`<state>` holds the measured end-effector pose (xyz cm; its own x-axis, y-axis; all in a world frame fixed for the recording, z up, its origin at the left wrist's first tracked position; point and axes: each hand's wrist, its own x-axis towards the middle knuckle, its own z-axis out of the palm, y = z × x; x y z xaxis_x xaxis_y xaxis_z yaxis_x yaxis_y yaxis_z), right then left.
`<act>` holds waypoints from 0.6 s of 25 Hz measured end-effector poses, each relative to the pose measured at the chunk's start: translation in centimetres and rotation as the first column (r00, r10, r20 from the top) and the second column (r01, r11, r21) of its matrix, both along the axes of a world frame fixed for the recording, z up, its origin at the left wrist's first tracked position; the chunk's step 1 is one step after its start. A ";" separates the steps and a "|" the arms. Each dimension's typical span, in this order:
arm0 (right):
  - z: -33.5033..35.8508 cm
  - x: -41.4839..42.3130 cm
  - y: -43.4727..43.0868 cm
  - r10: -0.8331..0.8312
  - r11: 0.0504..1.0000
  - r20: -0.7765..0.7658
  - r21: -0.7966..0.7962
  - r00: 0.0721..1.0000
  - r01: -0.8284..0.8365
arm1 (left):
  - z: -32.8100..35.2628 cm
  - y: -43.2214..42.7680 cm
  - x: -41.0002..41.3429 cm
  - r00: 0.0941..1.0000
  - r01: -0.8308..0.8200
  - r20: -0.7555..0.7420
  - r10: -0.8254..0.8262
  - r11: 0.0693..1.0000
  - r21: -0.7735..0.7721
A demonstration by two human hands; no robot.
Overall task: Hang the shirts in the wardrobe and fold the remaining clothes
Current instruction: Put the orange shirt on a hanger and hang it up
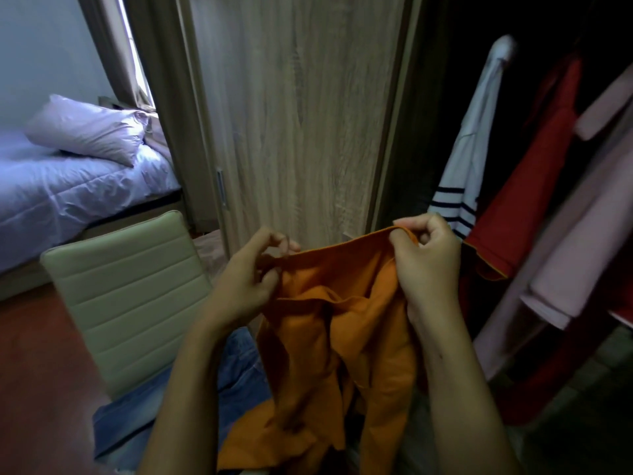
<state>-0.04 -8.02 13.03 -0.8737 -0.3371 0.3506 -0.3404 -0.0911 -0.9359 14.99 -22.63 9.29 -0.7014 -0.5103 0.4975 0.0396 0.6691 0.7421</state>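
Observation:
An orange shirt (329, 337) hangs crumpled in front of me, held up by its top edge. My left hand (250, 279) pinches that edge at the left. My right hand (424, 258) grips the same edge at the right, fingers curled over the fabric. Blue jeans (236, 365) lie under the shirt on the seat of a beige chair (126, 296). In the open wardrobe (445, 132) to the right hang a white shirt with dark stripes (472, 159), a red shirt (534, 193) and a pink shirt (592, 241).
A closed wooden wardrobe door (301, 114) stands straight ahead. A bed (61, 190) with a pale pillow (89, 128) lies at the left beyond the chair. Reddish floor (34, 371) shows at the lower left.

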 end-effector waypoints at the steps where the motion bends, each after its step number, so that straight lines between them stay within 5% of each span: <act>1: 0.1 -0.2 0.3 -0.021 1.000 0.015 -0.006 1.000 0.021 | 0.0 0.2 -0.1 0.999 0.011 -0.051 -0.012 1.000 -0.014; 7: 0.2 -1.2 2.3 -0.074 0.997 0.002 0.018 0.997 0.074 | -0.1 0.0 -1.9 0.984 -0.161 0.026 0.178 0.936 -0.314; 15: 1.8 -2.2 6.9 -0.123 0.987 -0.091 0.094 0.988 0.132 | 0.3 2.9 -7.4 0.963 -0.248 0.022 0.270 0.910 -0.333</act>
